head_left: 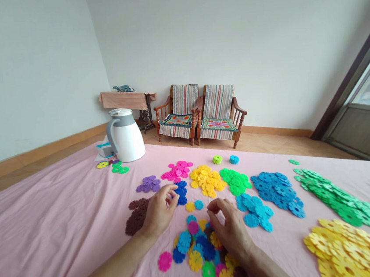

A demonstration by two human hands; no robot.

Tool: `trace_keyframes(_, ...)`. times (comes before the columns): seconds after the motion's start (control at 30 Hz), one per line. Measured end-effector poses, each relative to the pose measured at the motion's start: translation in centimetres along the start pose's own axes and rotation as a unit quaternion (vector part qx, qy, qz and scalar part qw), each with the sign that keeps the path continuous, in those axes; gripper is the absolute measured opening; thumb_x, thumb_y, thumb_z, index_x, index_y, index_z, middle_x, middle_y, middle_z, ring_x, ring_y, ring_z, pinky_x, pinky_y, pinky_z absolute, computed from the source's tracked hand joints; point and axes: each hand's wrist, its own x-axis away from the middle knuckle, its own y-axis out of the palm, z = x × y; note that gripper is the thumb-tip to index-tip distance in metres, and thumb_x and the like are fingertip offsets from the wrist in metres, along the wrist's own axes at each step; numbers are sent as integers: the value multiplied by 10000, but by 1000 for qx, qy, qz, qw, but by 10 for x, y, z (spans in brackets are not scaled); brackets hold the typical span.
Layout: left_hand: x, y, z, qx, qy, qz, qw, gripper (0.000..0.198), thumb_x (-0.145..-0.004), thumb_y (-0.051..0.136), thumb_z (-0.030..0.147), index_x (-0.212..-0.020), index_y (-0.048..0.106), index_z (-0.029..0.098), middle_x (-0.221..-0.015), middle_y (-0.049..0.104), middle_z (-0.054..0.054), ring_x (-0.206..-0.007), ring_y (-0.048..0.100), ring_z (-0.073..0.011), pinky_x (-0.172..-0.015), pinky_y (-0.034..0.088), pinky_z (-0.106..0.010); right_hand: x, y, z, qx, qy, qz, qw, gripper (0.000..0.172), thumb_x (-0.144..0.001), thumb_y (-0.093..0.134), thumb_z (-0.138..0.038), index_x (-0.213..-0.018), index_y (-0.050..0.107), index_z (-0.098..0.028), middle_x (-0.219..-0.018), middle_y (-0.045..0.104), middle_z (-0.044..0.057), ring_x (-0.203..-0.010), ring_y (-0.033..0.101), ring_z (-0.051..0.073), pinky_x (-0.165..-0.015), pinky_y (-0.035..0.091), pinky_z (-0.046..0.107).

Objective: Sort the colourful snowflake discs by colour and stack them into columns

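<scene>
My left hand [161, 208] is beside the dark blue flower-shaped plastic discs [181, 193], fingers curled and the thumb close to them. Whether a disc is between those fingertips I cannot make out. Over the upper right side of a mixed-colour heap of discs [201, 247] hovers my right hand [231, 227], its fingers bent and a gap between thumb and forefinger, with nothing visible in it. A yellow disc [190, 206] and a light blue disc [199, 205] lie between the two hands. Brown discs [136, 216] sit left of my left hand, partly covered by it.
Sorted piles surround the hands: purple [148, 184], pink [177, 171], yellow-orange [207, 181], green [236, 181], light blue [255, 211], blue [278, 192]. Larger green [343, 196] and yellow [351, 248] piles lie right. A white jug [127, 138] stands at the back left of the pink cloth [64, 221].
</scene>
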Motion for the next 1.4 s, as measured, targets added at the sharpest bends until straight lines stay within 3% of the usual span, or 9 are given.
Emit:
trace_keyframes(0.13, 2, -1, 7, -6, 27, -31, 999, 176, -815, 494, 215, -952, 598, 182, -821, 649, -18, -688, 594, -131, -640, 468, -225, 2, -4, -8, -6, -21, -37, 999, 97, -783, 495, -139, -731, 544, -204, -723, 583, 5, -736, 520, 161, -690, 388, 297)
trace_keyframes(0.27, 6, -1, 17, -10, 63, -94, 994, 143, -806, 491, 172, -862, 621, 190, -788, 651, -6, -708, 590, -134, -665, 453, -223, 4, -14, -20, -2, -58, -124, 991, 71, -722, 593, -170, -764, 590, -227, -791, 591, -2, -804, 509, 172, -784, 372, 330)
trace_keyframes(0.37, 8, 0, 18, -18, 80, -115, 990, 149, -811, 486, 164, -828, 631, 191, -768, 648, -3, -729, 587, -140, -674, 441, -220, 5, -21, -27, 19, -64, -183, 981, 200, -639, 667, -182, -817, 595, -241, -840, 572, -8, -830, 488, 182, -811, 358, 350)
trace_keyframes(0.57, 10, 0, 19, -14, 91, -153, 984, 161, -820, 491, 168, -823, 651, 188, -786, 654, -14, -758, 588, -145, -701, 432, -222, 4, -29, -31, 20, -67, -218, 973, 234, -636, 638, -147, -842, 569, -231, -866, 561, -10, -834, 474, 174, -804, 356, 337)
trace_keyframes(0.77, 11, -2, 28, -20, 94, -179, 979, 183, -835, 480, 163, -818, 662, 179, -760, 643, -12, -724, 573, -136, -694, 422, -227, 7, -24, -22, -22, -36, -196, 980, 153, -692, 573, -108, -798, 529, -208, -813, 587, -18, -793, 508, 149, -784, 377, 303)
trace_keyframes(0.97, 11, -2, 27, -25, 111, -185, 976, 171, -831, 487, 142, -816, 655, 173, -751, 627, -6, -718, 560, -126, -679, 409, -221, 3, -17, -13, -104, 57, -160, 980, 63, -734, 536, -127, -719, 542, -187, -623, 569, -47, -582, 507, 97, -553, 370, 206)
trace_keyframes(1.2, 17, -4, 32, 11, 122, -246, 962, 105, -811, 573, 239, -863, 636, 173, -731, 587, 7, -638, 530, -109, -595, 401, -197, 1, -13, -13, -104, 73, -106, 986, 83, -766, 526, -177, -685, 544, -179, -632, 570, -29, -608, 495, 104, -581, 378, 214)
trace_keyframes(1.4, 22, -4, 42, 26, 105, -281, 954, 245, -735, 667, 232, -951, 565, 179, -772, 585, 24, -648, 520, -113, -612, 406, -204, 1, -7, -12, -128, 96, -72, 984, 121, -749, 564, -213, -642, 516, -181, -601, 533, -31, -587, 469, 105, -567, 376, 217)
